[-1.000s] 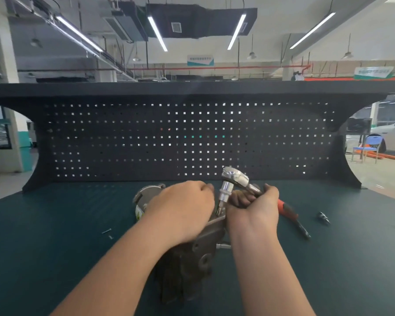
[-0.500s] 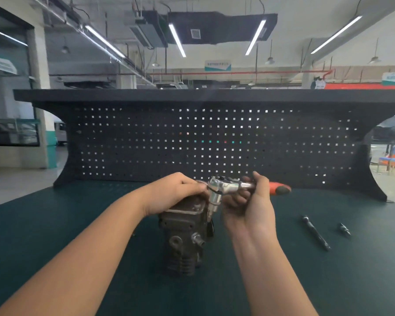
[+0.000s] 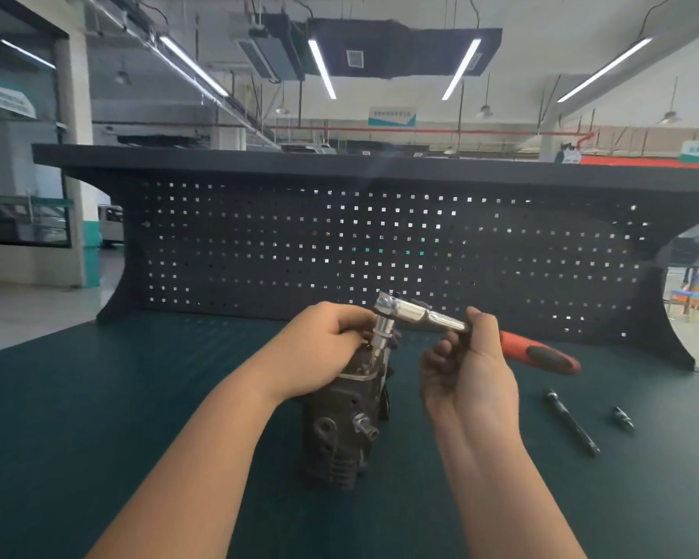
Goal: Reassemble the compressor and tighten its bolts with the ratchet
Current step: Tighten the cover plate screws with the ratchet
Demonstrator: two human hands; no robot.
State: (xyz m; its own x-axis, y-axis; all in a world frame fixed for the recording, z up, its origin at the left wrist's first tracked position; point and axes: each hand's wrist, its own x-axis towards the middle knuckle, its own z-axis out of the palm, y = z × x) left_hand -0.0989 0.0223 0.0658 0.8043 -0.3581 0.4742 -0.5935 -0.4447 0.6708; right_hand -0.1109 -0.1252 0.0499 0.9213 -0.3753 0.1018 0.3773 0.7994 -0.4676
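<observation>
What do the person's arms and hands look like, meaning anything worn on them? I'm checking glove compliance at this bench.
Nothing is worn. The left hand and right hand are both bare, with no gloves, and no rings show. Both forearms are uncovered as far as the bottom edge of the picture: no sleeves, watch, wristband or markings appear in the head view.

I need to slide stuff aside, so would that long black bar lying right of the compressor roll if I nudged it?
Probably yes. The black bar looks slim and round and lies flat on the smooth green benchtop, so a sideways nudge would likely roll it. It also looks like rigid metal, so it should not flex when lifted.
</observation>
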